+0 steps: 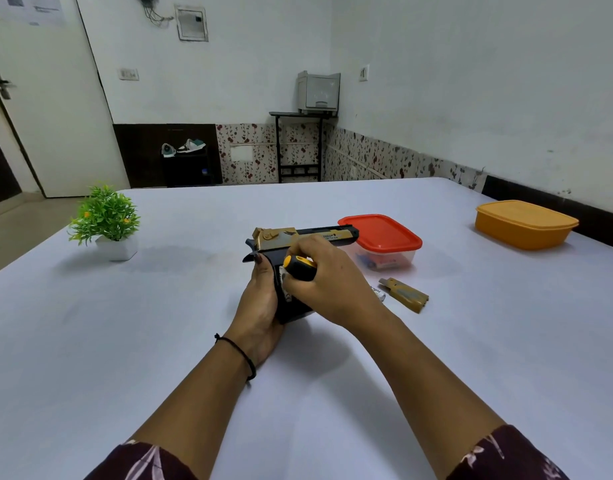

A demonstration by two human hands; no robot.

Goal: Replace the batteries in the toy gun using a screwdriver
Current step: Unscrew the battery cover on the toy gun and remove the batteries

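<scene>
A small potted plant [106, 220] stands on the table [194, 323] at left. At centre the left hand [262, 303] grips the handle of the toy gun [312, 235] (barrel pointing right), while the right hand [329, 282] curls round the screwdriver [298, 266] held against it. A gold cover [407, 294] lies just right, near a red-lidded container [381, 237].

A small green artificial plant [104, 216] in a white pot [116, 249] stands at the left of the white-covered table [194, 358]. A clear plastic container with a red lid [379, 233] sits right of centre; its small contents are indistinct. A closed orange plastic container [525, 225] rests well apart at the far right. A grey printer [319, 91] sits on a black stand [300, 114] in the room corner. Shoes [191, 146] lie on a dark low shelf [185, 168] to its left.
</scene>
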